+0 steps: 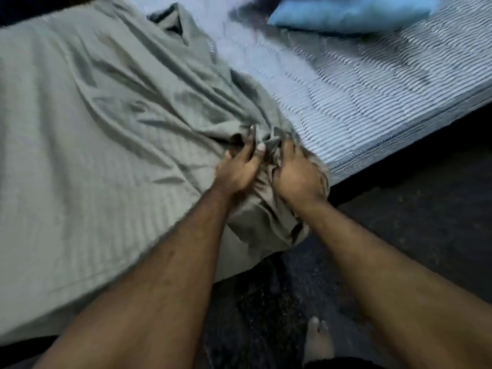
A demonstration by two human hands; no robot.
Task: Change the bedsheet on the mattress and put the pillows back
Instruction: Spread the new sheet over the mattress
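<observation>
We look down along both bare forearms at a bed whose left and middle part is covered by a grey-green, faintly ribbed cotton bedsheet [87, 134], wrinkled and gathered into folds that run toward the near edge of the mattress. Our left hand [237, 169] sits in the bunched cloth at that edge, its fingers curled into the folds and gripping a ridge of the sheet, the thumbnail showing pale against the fabric. Our right hand [299, 179] is just beside it, almost touching, knuckles up, its fingers closed down into the same bundle of sheet so that the fingertips are hidden in the cloth. Below the two hands a loose lump of the sheet hangs over the side of the bed toward the floor. To the right of the gathered sheet the blue-grey quilted mattress [359, 83] lies bare, its stitched ribbing showing in rows, and its near side edge runs diagonally from the hands to the right border. At the far right, on the bare mattress, lies a light blue soft pillow [351, 13], blurred and partly cut by the top of the view, well apart from the hands. The dark speckled floor [426, 209] fills the near right, and a bare foot [318, 342] stands on it between the forearms.
</observation>
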